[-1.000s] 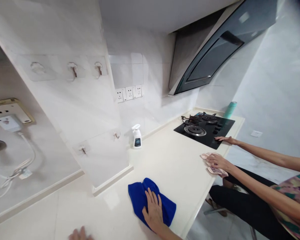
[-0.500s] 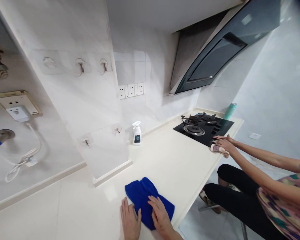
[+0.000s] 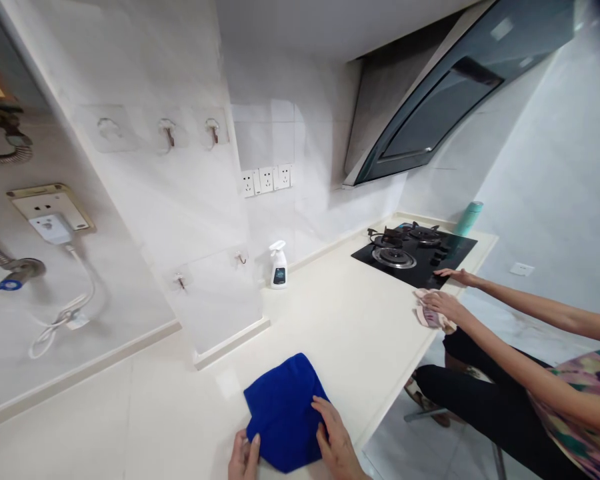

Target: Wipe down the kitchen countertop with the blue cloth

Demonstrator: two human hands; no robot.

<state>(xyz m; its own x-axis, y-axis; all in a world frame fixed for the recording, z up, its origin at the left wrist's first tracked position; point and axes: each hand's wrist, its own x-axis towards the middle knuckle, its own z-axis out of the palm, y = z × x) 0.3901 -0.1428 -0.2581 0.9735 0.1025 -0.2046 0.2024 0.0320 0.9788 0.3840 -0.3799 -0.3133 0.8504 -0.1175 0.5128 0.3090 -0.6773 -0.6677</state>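
Blue cloth (image 3: 286, 413) on the countertop (image 3: 330, 320), at six o'clock in the view. The left hand (image 3: 243, 457), at its eight o'clock edge, and right hand (image 3: 339, 443), near four, hold thumbs apart from fingers; whether either pinches cannot be told. Probably light, soft, limp; best gripped at opposite edges.

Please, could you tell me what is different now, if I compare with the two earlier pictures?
The left hand came in beside the blue cloth and now holds its near left edge. The right hand went from on top of the cloth to its right edge. The other person's pink cloth went to the cooktop, then back. The spray bottle stayed put.
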